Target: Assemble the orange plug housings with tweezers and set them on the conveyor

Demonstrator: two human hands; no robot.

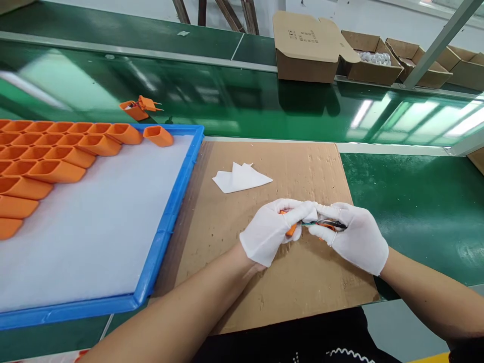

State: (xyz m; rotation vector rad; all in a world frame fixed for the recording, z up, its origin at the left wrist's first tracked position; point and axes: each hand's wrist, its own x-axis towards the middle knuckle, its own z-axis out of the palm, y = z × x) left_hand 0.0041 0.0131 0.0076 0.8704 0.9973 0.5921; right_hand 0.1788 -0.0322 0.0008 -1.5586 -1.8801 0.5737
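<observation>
Snugly, the white-gloved left hand (271,227) clasped an orange plastic piece (291,230) beside the white-gloved right hand (355,234), which gripped a slim dark tool (336,223).

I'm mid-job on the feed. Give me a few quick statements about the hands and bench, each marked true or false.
1. The left hand and the right hand both wear white gloves. True.
2. A white piece lies on the cardboard sheet. True.
3. The blue tray is to the right of the cardboard sheet. False: it is to the left.
4. The left hand holds an orange piece. True.
5. The right hand is empty. False: its fingers are closed around a dark tool, too covered to identify.
6. The orange holders in the tray lie scattered singly. False: most are packed together in rows.
</observation>
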